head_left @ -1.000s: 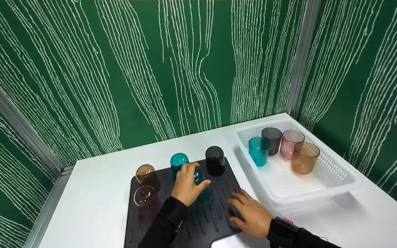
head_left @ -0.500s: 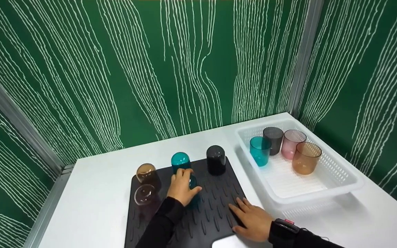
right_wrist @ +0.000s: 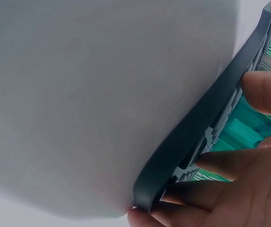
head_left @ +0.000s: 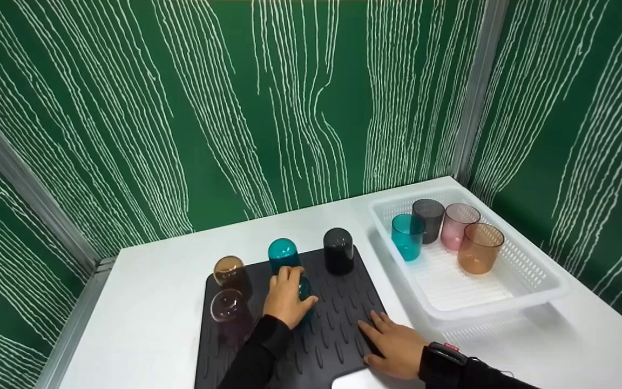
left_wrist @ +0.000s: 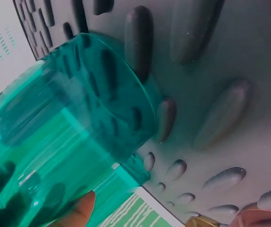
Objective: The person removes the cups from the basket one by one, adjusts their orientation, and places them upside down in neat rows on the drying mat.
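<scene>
Table (head_left: 160, 302) in white carries a black studded mat (head_left: 338, 329) and, to the right, a white basket (head_left: 532, 281) holding 4 upright cups. On the mat stand 4 inverted cups; the teal one (head_left: 283, 254) and the black one (head_left: 338, 250) crowd the back. Left hand (head_left: 285, 298) curls round a teal cup (left_wrist: 64, 137), mouth down on the mat's studs. Right hand (head_left: 394, 343) lies spread flat on the mat's right edge. Judged risk: the rim may catch a stud and tip the cup against the clear cup (head_left: 226, 309) nearby.

cups (head_left: 338, 250) on mat (head_left: 338, 329), basket (head_left: 527, 281) right w/ tumblers (head_left: 454, 233)
</scene>
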`<state>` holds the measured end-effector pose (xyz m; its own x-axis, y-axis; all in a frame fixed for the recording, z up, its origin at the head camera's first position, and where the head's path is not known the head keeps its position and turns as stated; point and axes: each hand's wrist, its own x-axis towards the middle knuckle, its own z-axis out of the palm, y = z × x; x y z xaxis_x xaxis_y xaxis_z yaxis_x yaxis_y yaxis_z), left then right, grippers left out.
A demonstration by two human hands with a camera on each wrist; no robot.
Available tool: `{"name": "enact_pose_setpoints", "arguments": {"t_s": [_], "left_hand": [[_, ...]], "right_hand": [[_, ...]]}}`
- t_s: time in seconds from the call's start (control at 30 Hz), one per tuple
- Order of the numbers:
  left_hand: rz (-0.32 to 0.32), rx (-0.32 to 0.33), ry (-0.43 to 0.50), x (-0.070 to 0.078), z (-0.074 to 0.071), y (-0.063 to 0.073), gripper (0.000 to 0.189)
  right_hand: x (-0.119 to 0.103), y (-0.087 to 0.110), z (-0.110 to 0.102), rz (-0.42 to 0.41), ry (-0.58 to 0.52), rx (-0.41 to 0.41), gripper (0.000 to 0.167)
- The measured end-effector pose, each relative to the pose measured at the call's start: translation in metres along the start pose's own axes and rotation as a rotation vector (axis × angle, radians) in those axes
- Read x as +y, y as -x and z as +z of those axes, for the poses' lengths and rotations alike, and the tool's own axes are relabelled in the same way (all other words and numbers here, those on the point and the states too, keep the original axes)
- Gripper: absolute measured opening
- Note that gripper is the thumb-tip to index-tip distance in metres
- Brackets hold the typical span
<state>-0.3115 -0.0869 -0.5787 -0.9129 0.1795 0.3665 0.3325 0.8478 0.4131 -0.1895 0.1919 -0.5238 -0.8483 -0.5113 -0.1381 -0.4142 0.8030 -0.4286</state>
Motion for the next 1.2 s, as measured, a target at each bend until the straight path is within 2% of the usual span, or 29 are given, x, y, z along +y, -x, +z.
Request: {"name": "enact_pose_setpoints", "arguments": {"t_s": [0.17,0.23,0.27,0.33,0.37,0.4,0.47,0.5,0.53,0.6,0.63,0.67,0.77,0.8,0.87,0.9,0.93,1.0,1.07,1.17,1.2], "left_hand": [[0.038,0.087,-0.06,-0.002,0.007,0.002,0.071],[0.056,0.106,-0.066,0.008,-0.003,0.005,0.07],[0.077,0.129,-0.098,0.009,-0.004,0.006,0.068],[0.081,0.115,-0.125,0.028,-0.024,0.009,0.068],[0.091,0.119,-0.149,0.033,-0.029,0.01,0.069],[0.086,0.094,-0.177,0.044,-0.042,0.012,0.069],[0.081,0.08,-0.253,0.034,-0.03,0.005,0.075],[0.063,0.052,-0.246,0.033,-0.029,0.003,0.077],[0.062,0.058,-0.264,0.025,-0.019,-0.001,0.077],[0.057,0.037,-0.278,0.027,-0.02,-0.003,0.079],[0.055,0.04,-0.269,0.024,-0.016,-0.004,0.079],[0.065,0.056,-0.258,0.027,-0.018,-0.003,0.078],[0.063,0.072,-0.22,0.065,-0.054,0.011,0.071],[0.062,0.085,-0.212,0.071,-0.057,0.013,0.067],[0.098,0.135,-0.229,0.083,-0.063,0.018,0.064],[0.113,0.15,-0.218,0.095,-0.071,0.021,0.059],[0.149,0.181,-0.219,0.097,-0.069,0.022,0.058],[0.225,0.257,-0.189,0.094,-0.052,0.02,0.053],[0.287,0.291,-0.144,0.096,-0.038,0.019,0.05],[0.305,0.254,-0.019,0.1,-0.013,0.018,0.051],[0.293,0.197,0.04,0.107,-0.012,0.02,0.054]], "right_hand": [[0.0,0.0,-0.001,0.002,0.004,0.002,0.074],[0.001,0.0,-0.002,0.004,-0.003,-0.007,0.074],[0.002,0.0,-0.002,0.006,-0.007,-0.011,0.074],[0.003,0.0,-0.003,0.007,-0.024,-0.024,0.073],[0.003,0.0,-0.004,0.01,-0.033,-0.03,0.073],[0.004,0.0,-0.004,0.009,-0.044,-0.036,0.072],[0.004,0.0,-0.007,0.011,-0.066,-0.046,0.071],[0.004,0.001,-0.007,0.01,-0.079,-0.047,0.071],[0.006,0.0,-0.007,0.005,-0.088,-0.041,0.071],[0.012,-0.001,-0.005,-0.012,-0.096,-0.021,0.071],[0.015,-0.002,-0.003,-0.019,-0.096,-0.007,0.071],[0.018,-0.003,-0.002,-0.03,-0.101,0.012,0.072],[0.023,-0.005,0.0,-0.09,-0.055,0.102,0.071],[0.02,-0.003,-0.003,-0.11,-0.033,0.14,0.07],[0.008,0.003,-0.015,-0.163,-0.015,0.216,0.069],[0.002,0.006,-0.021,-0.191,-0.001,0.26,0.067],[-0.003,0.009,-0.028,-0.219,0.011,0.301,0.065],[-0.016,0.017,-0.046,-0.252,-0.024,0.355,0.063],[-0.02,0.021,-0.06,-0.272,-0.054,0.403,0.061],[-0.021,0.024,-0.081,-0.245,-0.1,0.457,0.059],[-0.02,0.025,-0.087,-0.227,-0.12,0.472,0.058]]}}
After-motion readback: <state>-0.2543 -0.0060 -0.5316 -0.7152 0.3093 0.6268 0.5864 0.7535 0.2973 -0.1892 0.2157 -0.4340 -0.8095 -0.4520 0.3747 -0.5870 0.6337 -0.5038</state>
